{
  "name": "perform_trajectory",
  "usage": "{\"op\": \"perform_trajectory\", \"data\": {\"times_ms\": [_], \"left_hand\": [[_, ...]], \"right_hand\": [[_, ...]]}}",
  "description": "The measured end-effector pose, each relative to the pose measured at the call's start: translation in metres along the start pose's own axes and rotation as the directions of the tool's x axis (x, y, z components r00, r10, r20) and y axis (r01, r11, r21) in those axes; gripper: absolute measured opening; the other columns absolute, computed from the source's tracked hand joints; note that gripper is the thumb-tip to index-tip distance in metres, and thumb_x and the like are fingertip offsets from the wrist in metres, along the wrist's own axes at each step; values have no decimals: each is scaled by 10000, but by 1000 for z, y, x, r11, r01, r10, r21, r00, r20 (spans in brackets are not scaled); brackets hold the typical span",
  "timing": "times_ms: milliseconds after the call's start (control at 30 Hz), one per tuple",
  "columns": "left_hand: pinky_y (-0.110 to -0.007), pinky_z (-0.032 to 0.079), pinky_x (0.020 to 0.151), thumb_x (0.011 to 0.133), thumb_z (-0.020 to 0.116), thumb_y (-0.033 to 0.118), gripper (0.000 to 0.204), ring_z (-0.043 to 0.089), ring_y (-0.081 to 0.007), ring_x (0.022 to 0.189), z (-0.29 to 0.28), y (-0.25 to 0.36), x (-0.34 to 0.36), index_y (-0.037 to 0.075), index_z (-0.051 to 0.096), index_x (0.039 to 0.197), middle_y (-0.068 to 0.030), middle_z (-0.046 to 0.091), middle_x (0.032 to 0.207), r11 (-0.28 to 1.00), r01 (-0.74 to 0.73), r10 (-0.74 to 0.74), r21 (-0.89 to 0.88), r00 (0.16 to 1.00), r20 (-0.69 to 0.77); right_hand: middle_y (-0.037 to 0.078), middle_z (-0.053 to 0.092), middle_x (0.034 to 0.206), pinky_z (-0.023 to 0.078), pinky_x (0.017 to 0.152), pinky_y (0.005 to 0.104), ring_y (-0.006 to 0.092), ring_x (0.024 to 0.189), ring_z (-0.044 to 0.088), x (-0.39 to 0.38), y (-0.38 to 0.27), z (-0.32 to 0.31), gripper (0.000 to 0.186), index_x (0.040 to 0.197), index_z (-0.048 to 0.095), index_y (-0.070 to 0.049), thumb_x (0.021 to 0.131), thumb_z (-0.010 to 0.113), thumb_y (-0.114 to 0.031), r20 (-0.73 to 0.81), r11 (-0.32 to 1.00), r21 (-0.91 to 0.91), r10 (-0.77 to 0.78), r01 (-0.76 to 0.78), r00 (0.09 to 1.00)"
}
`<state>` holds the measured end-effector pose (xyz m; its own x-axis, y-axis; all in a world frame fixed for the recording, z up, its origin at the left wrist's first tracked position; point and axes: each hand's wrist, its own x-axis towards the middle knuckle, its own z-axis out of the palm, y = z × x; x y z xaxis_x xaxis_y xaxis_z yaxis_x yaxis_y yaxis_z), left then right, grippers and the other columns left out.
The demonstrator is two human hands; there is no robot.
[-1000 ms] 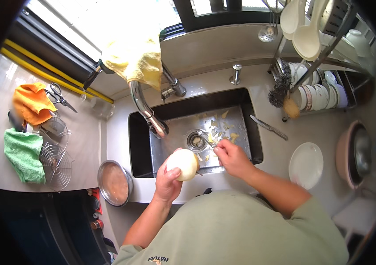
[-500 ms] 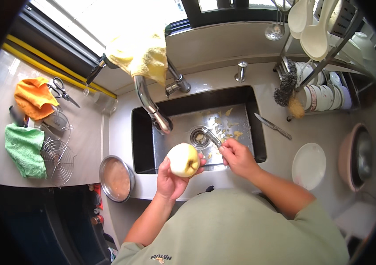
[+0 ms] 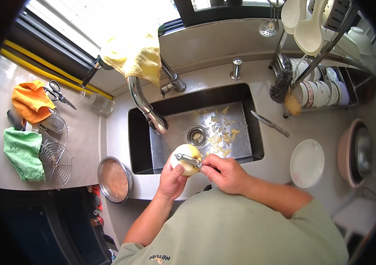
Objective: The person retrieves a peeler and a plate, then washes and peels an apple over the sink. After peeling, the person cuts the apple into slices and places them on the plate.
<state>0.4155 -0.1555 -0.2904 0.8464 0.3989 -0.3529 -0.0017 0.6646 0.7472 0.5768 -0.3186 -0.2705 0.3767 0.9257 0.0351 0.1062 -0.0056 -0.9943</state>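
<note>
My left hand (image 3: 171, 181) grips a round, mostly peeled pale fruit (image 3: 178, 150) with a yellow patch, low over the front of the sink (image 3: 143, 157). My right hand (image 3: 227, 174) is closed on the handle of a steel peeler (image 3: 188, 160), whose blade lies across the top of the fruit, partly covering it. Small pale peelings (image 3: 216, 140) are scattered on the sink floor beside the drain (image 3: 196, 136). A chrome faucet (image 3: 146, 106) with a yellow cloth (image 3: 139, 57) over it arches above the sink's left side.
A metal bowl of pinkish liquid (image 3: 113, 179) stands left, near cloths (image 3: 22, 152), scissors (image 3: 64, 97) and wire racks. On the right are a knife (image 3: 269, 123), white plate (image 3: 307, 162), pink basin (image 3: 345, 152), dish rack (image 3: 322, 94) and hanging utensils.
My right hand has moved left and down from over the sink, bringing the peeler onto the fruit. My left hand has turned the fruit slightly.
</note>
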Motion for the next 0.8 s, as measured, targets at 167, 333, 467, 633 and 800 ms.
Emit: {"op": "perform_trajectory", "data": {"times_ms": [167, 333, 467, 633, 800], "left_hand": [[-442, 522, 1067, 775, 851, 352, 887, 647, -295, 1204, 5, -2, -3, 57, 426, 1495, -169, 615, 1349, 986, -162, 163, 26, 985, -50], [-496, 591, 979, 771, 876, 431, 973, 699, -376, 1117, 27, 20, -2, 50, 381, 1518, -246, 624, 1326, 974, -221, 220, 52, 975, 27], [-485, 588, 1005, 790, 883, 403, 948, 700, -352, 1140, 9, 16, 4, 16, 390, 1502, -206, 633, 1327, 976, -201, 205, 88, 978, -35], [-441, 496, 1119, 777, 910, 350, 936, 641, -287, 1228, 8, 1, 7, 16, 402, 1489, -150, 619, 1310, 958, -250, 261, 138, 963, -70], [-406, 469, 1132, 735, 933, 217, 1004, 568, -238, 1298, 19, 6, 2, 29, 351, 1531, -97, 556, 1373, 964, -229, 246, 138, 962, -121]], "right_hand": [[141, 683, 770, 522, 637, 395, 266, 698, 700, 0, 6, 8, 117, 1006, 633, -34, 1038, 637, -147, -166, 1000, -10, 18, -20, 986], [38, 638, 708, 501, 610, 324, 108, 648, 598, -10, 104, -1, 185, 963, 621, -15, 1048, 616, -179, -99, 868, 143, 491, -476, 865], [45, 658, 742, 510, 628, 315, 122, 677, 630, -2, 62, 9, 134, 1037, 609, -14, 1053, 619, -147, -228, 930, 292, 292, -221, 929], [144, 679, 792, 526, 633, 402, 309, 694, 682, 7, 1, 0, 96, 1035, 618, -30, 1028, 662, -114, -97, 996, -42, -86, 83, 992], [161, 678, 790, 522, 616, 423, 361, 687, 678, 4, -3, -4, 79, 1012, 629, -28, 1011, 673, -93, -33, 959, -137, -254, 248, 967]]}}
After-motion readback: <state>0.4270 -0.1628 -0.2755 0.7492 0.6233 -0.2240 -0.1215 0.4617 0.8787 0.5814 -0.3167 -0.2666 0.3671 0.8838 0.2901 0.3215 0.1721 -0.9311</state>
